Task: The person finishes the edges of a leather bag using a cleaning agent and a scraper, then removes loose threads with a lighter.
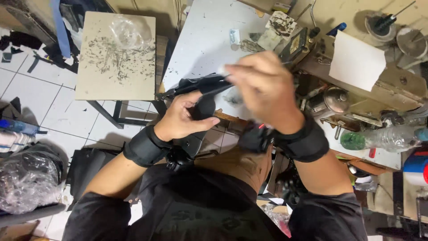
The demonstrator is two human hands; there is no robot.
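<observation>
Head view, left hand (185, 117): fingers curled around a black fabric piece (200, 89), held above the lap at the edge of the white worktable (205, 40).
Head view, right hand (263, 87): blurred, fingers pinched on a thin white tool (223, 71) touching the fabric.
Head view, surroundings: sewing machine (356, 85) to the right, small stool (113, 58) to the left.

The light is even and fairly bright, falling from above; the pale grey worktable top (203, 40) at twelve o'clock shows no hard glare. My right hand (263, 89) is smeared by motion blur, fingers indistinct, while my left hand (180, 118) stays sharper. The small beige square stool top (117, 56) at eleven o'clock throws a soft shadow onto the white floor tiles (35, 98). Straight lines bend toward the edges, and the corners look dimmer.
</observation>
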